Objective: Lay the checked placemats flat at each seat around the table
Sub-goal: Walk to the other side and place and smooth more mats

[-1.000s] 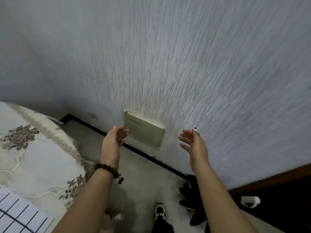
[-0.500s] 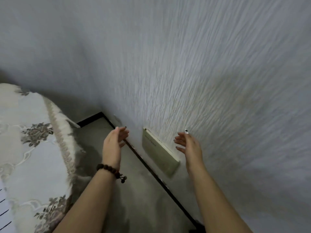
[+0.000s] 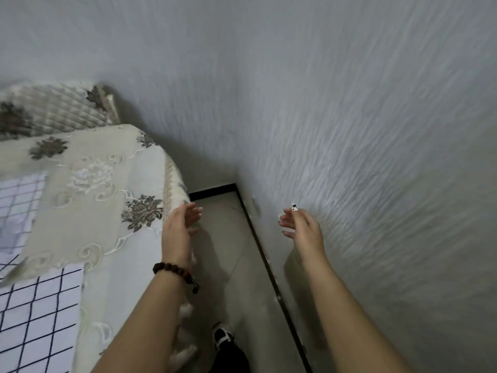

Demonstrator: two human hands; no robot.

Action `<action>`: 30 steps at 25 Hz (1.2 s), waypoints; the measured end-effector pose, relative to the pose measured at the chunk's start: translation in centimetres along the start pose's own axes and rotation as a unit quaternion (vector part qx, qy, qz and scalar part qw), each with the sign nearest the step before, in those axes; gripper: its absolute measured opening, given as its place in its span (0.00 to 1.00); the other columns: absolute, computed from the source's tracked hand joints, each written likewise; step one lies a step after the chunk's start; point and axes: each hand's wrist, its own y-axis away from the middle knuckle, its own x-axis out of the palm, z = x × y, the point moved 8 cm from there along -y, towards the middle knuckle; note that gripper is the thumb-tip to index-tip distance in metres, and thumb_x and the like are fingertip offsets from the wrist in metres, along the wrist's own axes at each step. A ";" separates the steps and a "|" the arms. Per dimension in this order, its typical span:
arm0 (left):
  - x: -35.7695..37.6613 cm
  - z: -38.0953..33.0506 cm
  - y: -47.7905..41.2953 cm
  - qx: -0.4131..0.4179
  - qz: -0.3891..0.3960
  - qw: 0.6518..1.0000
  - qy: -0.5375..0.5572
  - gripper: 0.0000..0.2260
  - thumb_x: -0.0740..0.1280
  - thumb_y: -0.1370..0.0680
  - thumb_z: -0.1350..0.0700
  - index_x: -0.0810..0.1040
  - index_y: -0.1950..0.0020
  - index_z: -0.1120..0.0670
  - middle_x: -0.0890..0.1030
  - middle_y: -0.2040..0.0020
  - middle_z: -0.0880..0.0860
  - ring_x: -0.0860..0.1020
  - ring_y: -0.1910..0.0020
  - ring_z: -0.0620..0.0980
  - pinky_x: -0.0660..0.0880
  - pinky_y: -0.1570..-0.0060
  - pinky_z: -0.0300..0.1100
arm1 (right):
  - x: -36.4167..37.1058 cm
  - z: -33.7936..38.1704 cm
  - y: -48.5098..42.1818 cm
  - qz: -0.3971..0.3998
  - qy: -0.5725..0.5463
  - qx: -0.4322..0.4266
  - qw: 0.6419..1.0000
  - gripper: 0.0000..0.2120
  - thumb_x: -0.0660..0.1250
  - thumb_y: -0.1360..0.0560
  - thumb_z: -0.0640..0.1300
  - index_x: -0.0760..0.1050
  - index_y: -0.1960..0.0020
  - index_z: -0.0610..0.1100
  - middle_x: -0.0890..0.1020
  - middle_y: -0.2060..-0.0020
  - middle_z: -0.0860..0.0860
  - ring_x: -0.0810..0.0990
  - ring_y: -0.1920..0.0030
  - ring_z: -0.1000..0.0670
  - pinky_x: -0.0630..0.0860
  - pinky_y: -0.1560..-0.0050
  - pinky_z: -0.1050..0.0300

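A: Both hands are held out in mid-air over the strip of floor [image 3: 228, 251] between the table [image 3: 139, 265] and the wall [image 3: 376, 130]. The left hand [image 3: 178, 227] is spread loosely, fingers apart, and nothing is gripped in it. A dark bead bracelet [image 3: 174, 271] is worn at that wrist.

B: The right hand [image 3: 302, 227] is seen slack as well, fingers gently curled, with nothing held. A white painted nail with a black mark [image 3: 294, 207] is visible at its top.

A: The checked placemats are found on the table at the left. One placemat [image 3: 35, 321], white with dark lines, is laid flat near the bottom edge. A second placemat [image 3: 18, 200] is seen further back, partly covered by a flowered runner [image 3: 88, 189].

B: The table is draped in a pale embroidered cloth [image 3: 126, 265]. A quilted chair back [image 3: 56, 111] is seen beyond it, against the wall.

A: No bowl, box or tray is shown, and no readable writing can be made out. A shoe [image 3: 222, 336] is glimpsed below.
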 end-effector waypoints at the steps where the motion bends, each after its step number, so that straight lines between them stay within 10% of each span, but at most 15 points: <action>1: 0.3 -0.2 -1.3 0.002 -0.007 1.000 0.004 0.14 0.54 0.19 0.51 0.79 0.52 0.52 0.81 0.48 0.58 0.78 0.48 0.53 0.72 0.54 0.42 | 1.1 0.2 -1.6 0.007 0.000 -0.002 1.000 0.11 0.59 0.21 0.44 0.77 0.58 0.45 0.81 0.60 0.46 0.78 0.58 0.50 0.73 0.57 0.57; 18: -6.4 -5.4 -21.6 0.003 -0.203 0.978 0.038 0.16 0.55 0.19 0.49 0.79 0.43 0.55 0.81 0.45 0.56 0.79 0.44 0.53 0.74 0.42 0.50 | 25.9 3.6 -23.6 0.162 0.047 0.011 0.986 0.11 0.58 0.20 0.44 0.77 0.57 0.44 0.81 0.62 0.48 0.78 0.63 0.52 0.72 0.62 0.59; 30: -17.6 -11.4 -18.9 0.087 -0.561 0.816 0.107 0.12 0.58 0.20 0.51 0.80 0.46 0.52 0.82 0.46 0.53 0.80 0.46 0.50 0.75 0.43 0.51 | 57.2 5.9 -21.0 0.537 0.107 0.010 0.837 0.11 0.57 0.21 0.41 0.78 0.55 0.43 0.81 0.60 0.46 0.80 0.60 0.47 0.74 0.60 0.55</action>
